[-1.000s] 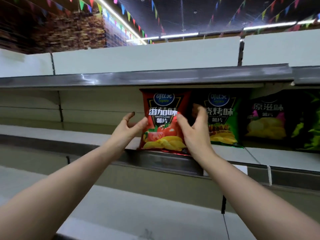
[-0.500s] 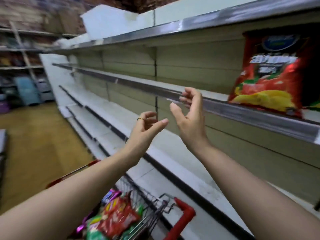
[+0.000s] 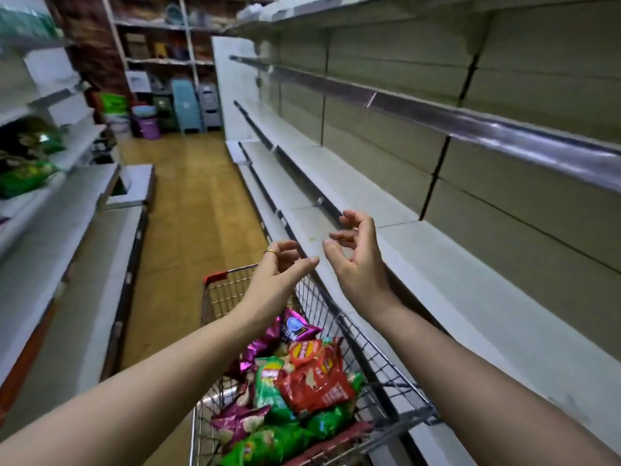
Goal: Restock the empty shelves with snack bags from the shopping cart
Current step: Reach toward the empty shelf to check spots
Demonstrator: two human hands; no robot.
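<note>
A wire shopping cart (image 3: 396,371) with red trim stands below me, holding several snack bags: a red bag (image 3: 312,378) on top, green bags (image 3: 268,391) and purple bags (image 3: 235,422) around it. My left hand (image 3: 275,280) hovers above the cart's far end with loosely curled fingers, holding nothing; a ring sits on one finger. My right hand (image 3: 359,260) hangs beside it, just right of the cart, fingers also relaxed and empty. Bare white shelves (image 3: 453,297) run along my right.
The aisle's wooden floor (image 3: 191,203) stretches ahead to stacked plastic stools and bins (image 3: 184,109) at the far end. A shelf unit (image 3: 50,237) on the left carries green bags (image 3: 23,176) on an upper level. A metal shelf rail (image 3: 470,126) crosses at upper right.
My hands let go of the red chip bag on the shelf and came down over the cart. My view swung left and down, so the stocked shelf is out of sight.
</note>
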